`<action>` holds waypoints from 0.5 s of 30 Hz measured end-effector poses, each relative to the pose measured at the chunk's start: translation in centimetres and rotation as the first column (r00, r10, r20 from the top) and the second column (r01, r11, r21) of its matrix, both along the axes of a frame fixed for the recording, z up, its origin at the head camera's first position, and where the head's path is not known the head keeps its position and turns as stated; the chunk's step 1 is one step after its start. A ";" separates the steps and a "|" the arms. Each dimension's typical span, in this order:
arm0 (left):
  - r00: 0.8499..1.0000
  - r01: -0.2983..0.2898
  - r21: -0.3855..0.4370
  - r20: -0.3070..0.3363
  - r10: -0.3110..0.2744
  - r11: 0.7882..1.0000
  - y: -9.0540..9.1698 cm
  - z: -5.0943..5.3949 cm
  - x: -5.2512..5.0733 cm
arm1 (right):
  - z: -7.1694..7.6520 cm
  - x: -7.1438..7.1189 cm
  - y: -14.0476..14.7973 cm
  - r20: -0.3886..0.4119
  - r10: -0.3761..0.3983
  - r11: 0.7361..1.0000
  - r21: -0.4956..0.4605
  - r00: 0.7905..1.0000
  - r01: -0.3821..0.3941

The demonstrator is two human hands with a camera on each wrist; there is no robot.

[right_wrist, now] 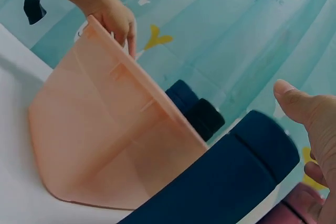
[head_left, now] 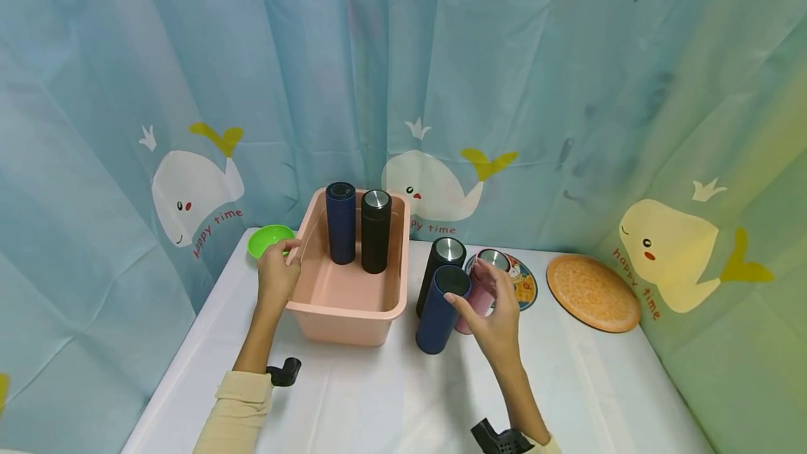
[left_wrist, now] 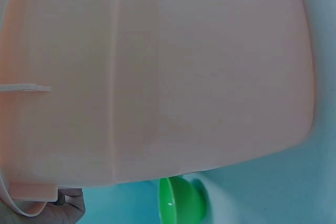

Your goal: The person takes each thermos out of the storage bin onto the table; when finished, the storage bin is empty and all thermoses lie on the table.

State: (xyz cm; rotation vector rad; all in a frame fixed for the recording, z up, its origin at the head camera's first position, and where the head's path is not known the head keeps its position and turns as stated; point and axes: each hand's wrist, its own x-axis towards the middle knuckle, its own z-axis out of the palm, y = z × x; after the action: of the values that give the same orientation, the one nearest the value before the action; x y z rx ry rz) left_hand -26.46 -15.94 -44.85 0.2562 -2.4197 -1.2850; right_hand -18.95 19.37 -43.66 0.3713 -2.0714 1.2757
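Note:
My left hand (head_left: 277, 275) grips the left rim of a pink plastic basin (head_left: 343, 331); fingers show at its rim in the left wrist view. Inside the basin stand a dark blue thermos bottle (head_left: 341, 230) and a black one (head_left: 375, 238). To the right of the basin, another blue thermos (head_left: 439, 321) stands in front of a black thermos (head_left: 433, 268). My right hand (head_left: 502, 317) is spread beside them, thumb near the blue thermos's top and fingers by a pink thermos (head_left: 479, 300), partly hidden. In the right wrist view the thumb (right_wrist: 294, 98) stands apart from the blue thermos.
A green bowl (head_left: 270, 238) sits left of the basin. Behind the pink thermos lies a patterned round plate (head_left: 526, 286), and further right an orange round mat (head_left: 592, 293). A blue whale-print curtain (head_left: 504, 90) hangs behind the white table (head_left: 353, 398).

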 end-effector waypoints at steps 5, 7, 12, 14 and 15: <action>1.000 0.005 0.001 0.020 -0.005 1.000 0.1 -0.1 0.1 | 1.2 0.0 -0.2 -0.034 0.009 1.000 0.011 0.999 -0.009; 1.000 0.005 -0.002 0.018 -0.005 1.000 0.1 -0.1 0.1 | 1.8 -0.1 -0.3 -0.056 0.022 1.000 0.005 0.998 -0.022; 1.000 0.001 -0.014 -0.011 -0.001 1.000 0.0 -0.1 0.0 | 3.6 -0.4 -1.0 -0.134 0.058 0.998 -0.013 0.989 -0.061; 1.000 -0.002 -0.017 -0.017 0.002 1.000 0.0 0.0 0.0 | 4.5 -0.5 -1.5 -0.162 0.068 0.997 -0.014 0.984 -0.072; 1.000 -0.004 -0.016 -0.018 0.004 1.000 0.0 0.0 0.0 | 4.9 -0.5 -1.8 -0.173 0.074 0.997 -0.014 0.982 -0.077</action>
State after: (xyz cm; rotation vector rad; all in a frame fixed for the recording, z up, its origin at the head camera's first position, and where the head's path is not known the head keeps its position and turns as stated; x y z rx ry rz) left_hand -26.48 -15.91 -44.88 0.2438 -2.4119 -1.2609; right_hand -19.46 17.60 -38.77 0.5364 -1.9136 1.2614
